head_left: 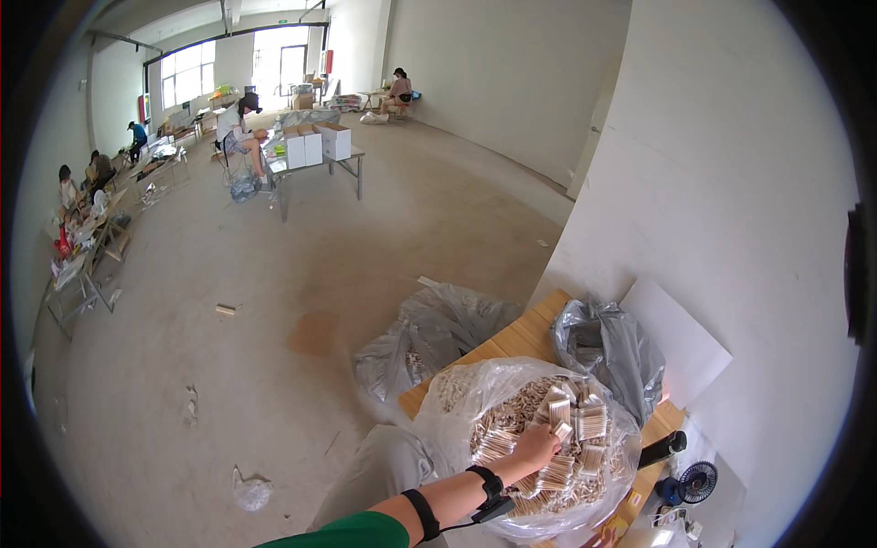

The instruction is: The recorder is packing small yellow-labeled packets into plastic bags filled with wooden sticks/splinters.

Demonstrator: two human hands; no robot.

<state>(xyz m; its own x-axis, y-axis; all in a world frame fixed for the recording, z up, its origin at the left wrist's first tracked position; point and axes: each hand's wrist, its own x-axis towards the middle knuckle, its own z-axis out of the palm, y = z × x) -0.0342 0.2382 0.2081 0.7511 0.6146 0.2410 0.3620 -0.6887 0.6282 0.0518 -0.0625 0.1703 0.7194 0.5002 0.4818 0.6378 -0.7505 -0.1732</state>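
Observation:
A large clear plastic bag point(438, 402) lies open on a wooden tabletop, filled with loose wooden-stick cotton swabs point(502, 402) and several neat bundles of swabs point(592, 422). My left hand point(534, 449) reaches into it from the lower left, below a green sleeve and black straps. Its fingers are closed on a small bundle of cotton swabs point(564, 430) on top of the heap. Only a small part of my right hand point(598, 539) shows at the lower edge, beside a small yellow item point(618, 527). Its fingers are mostly hidden.
A grey plastic bag point(630, 356) and a white board point(681, 342) stand behind the heap. Near the bag are a black cylinder point(662, 448) and a small fan point(698, 482). Another grey bag point(429, 333) rests on the floor. Farther off, people sit at tables; white boxes point(303, 146) stand on one.

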